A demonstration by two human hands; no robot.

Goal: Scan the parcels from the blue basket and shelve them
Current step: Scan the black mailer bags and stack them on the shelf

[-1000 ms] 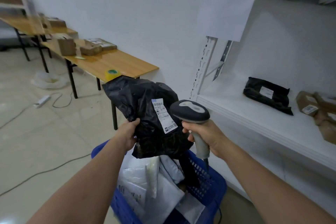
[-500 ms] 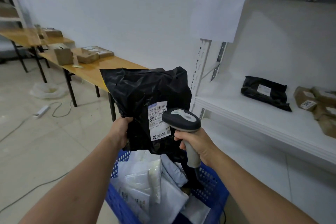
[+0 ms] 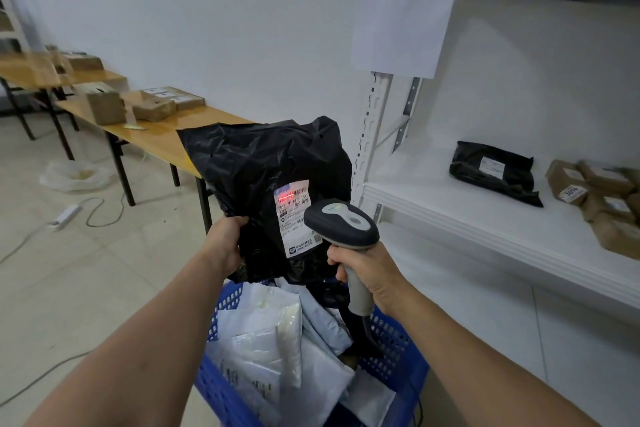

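Observation:
My left hand grips the left edge of a black plastic parcel, held upright above the blue basket. Its white label faces me, and red scanner light falls on the barcode at the label's top. My right hand grips the handle of a dark grey barcode scanner, whose head points at the label from just to its right. Several white and grey parcels lie in the basket below.
A white shelf on the right carries a black parcel and several brown boxes. A paper sign reading 4-3 hangs on the shelf post. Wooden tables with boxes stand at left; a power strip and cables lie on the floor.
The black parcel has been raised and turned flat with its label toward me. The scanner has moved up beside the label, and red light now falls on the barcode.

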